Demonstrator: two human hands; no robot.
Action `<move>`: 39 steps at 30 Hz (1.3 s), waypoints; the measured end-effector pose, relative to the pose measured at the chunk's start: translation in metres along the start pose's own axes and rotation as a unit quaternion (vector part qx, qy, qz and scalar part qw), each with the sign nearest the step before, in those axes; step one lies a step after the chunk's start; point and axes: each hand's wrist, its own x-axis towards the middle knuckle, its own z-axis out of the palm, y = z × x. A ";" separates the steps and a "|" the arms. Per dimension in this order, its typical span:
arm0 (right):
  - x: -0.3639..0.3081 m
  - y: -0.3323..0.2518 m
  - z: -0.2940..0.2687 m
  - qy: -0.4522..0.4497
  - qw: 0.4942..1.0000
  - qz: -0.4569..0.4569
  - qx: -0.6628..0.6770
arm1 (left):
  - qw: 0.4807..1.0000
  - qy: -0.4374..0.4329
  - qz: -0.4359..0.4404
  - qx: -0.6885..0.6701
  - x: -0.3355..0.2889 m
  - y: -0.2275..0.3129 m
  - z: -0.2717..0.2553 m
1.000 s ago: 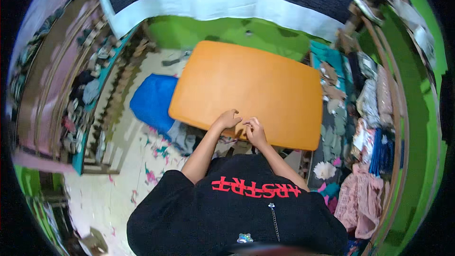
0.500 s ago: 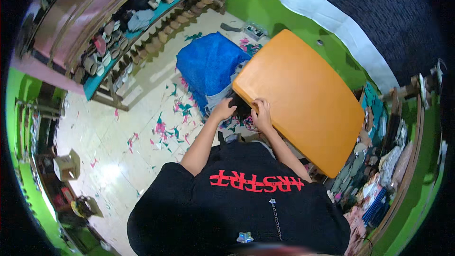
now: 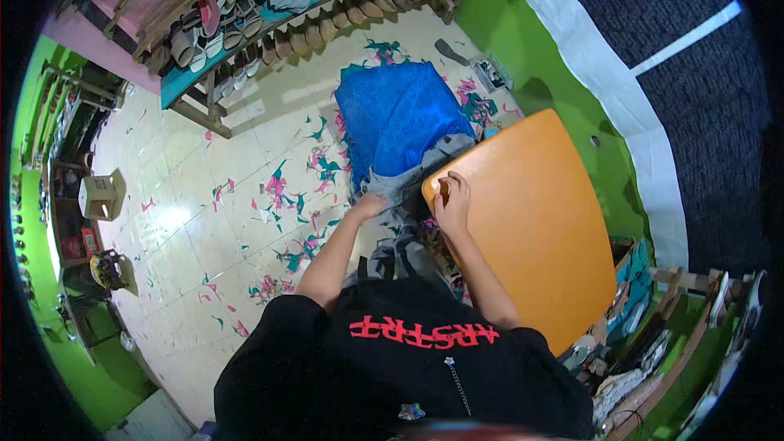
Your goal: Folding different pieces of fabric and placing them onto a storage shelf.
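Right of centre in the frame, an orange tabletop (image 3: 531, 229) is slanting toward the lower right, the right hand (image 3: 454, 202) curling loosely over its upper-left corner. Near the centre, the left hand (image 3: 373, 203) is touching grey cloth (image 3: 403, 186) below a blue cover (image 3: 400, 110), its grip impossible to tell. Pink and teal scraps (image 3: 278, 185) are littering the pale tiled floor (image 3: 167, 184) at left, while a teal-topped shoe bench (image 3: 270, 20) is spanning the upper left.
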 end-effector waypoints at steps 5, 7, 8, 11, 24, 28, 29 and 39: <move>0.044 0.030 0.000 0.000 1.000 -0.006 -0.008 | 0.993 0.072 -0.045 -0.081 0.076 0.041 -0.002; 0.055 0.019 0.011 -0.006 1.000 -0.021 -0.014 | 0.975 0.209 -0.050 -0.051 0.100 0.010 -0.009; 0.057 0.015 0.015 -0.018 0.999 -0.027 -0.018 | 0.970 0.235 -0.052 -0.042 0.107 -0.003 -0.009; 0.053 0.043 0.005 -0.011 0.998 0.015 -0.060 | 0.906 0.314 0.090 0.269 0.110 0.046 0.033; 0.059 0.032 0.011 -0.053 0.996 0.031 -0.065 | 0.790 0.282 0.263 0.476 0.144 -0.026 0.079; 0.060 0.033 0.013 -0.038 0.998 0.010 -0.058 | 0.827 0.263 0.238 0.436 0.117 -0.012 0.064; 0.059 0.032 0.013 -0.034 0.998 0.007 -0.054 | 0.824 0.268 0.238 0.439 0.108 -0.009 0.062; 0.054 0.030 0.012 0.014 0.998 -0.024 -0.058 | 0.896 0.410 0.105 -0.136 0.019 0.084 0.001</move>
